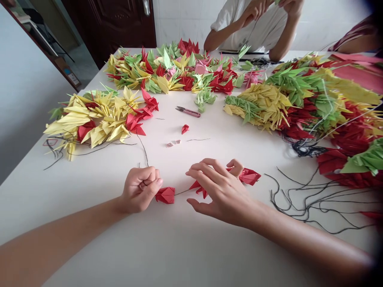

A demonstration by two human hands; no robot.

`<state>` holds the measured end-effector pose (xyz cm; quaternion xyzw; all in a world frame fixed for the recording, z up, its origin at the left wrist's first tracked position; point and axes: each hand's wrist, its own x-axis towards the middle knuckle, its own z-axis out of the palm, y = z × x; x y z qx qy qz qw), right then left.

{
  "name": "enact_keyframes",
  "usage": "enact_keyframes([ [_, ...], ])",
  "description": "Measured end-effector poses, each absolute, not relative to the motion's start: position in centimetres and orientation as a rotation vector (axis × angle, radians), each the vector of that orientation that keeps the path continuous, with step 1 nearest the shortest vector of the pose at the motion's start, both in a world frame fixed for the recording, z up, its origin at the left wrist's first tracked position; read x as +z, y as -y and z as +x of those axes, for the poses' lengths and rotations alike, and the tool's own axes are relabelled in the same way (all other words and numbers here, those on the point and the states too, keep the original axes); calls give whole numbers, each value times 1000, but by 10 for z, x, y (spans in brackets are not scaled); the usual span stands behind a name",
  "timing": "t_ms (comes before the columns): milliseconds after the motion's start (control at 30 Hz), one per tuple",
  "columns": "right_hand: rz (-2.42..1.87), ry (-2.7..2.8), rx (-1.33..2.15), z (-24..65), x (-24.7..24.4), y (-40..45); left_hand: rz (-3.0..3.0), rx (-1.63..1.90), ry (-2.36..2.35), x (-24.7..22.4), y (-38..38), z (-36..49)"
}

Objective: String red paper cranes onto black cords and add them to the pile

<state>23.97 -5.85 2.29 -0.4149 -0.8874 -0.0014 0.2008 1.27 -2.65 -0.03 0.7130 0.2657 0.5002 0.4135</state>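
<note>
L hand (143,189): thumb pressed to fingers, prob. pinching thread (182,193). R hand (217,191): fingers spread over red cranes (166,195) strung on counter (149,247). Risk: hard tug cd tear cranes; loose cords (311,207) nr R arm might snag. Yellow pile (104,115) nr L edge; most room: nr side.

The white table (179,247) bears pink-handled snips (191,113); left of the snips lies a yellow-and-red paper pile (101,117), beyond them a multicoloured pile (167,71), nearer than them strung red papers (250,176)
</note>
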Motion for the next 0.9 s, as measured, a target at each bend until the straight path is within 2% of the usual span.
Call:
enact_keyframes([
  [233,-1149,2625,55,215,30,60,1829,1209,-680,3,29,12],
  [433,-1127,2681,129,193,28,53,1850,1359,-593,1,32,9],
  [900,-1160,2440,247,233,32,59,1650,1498,-613,-6,26,9],
])
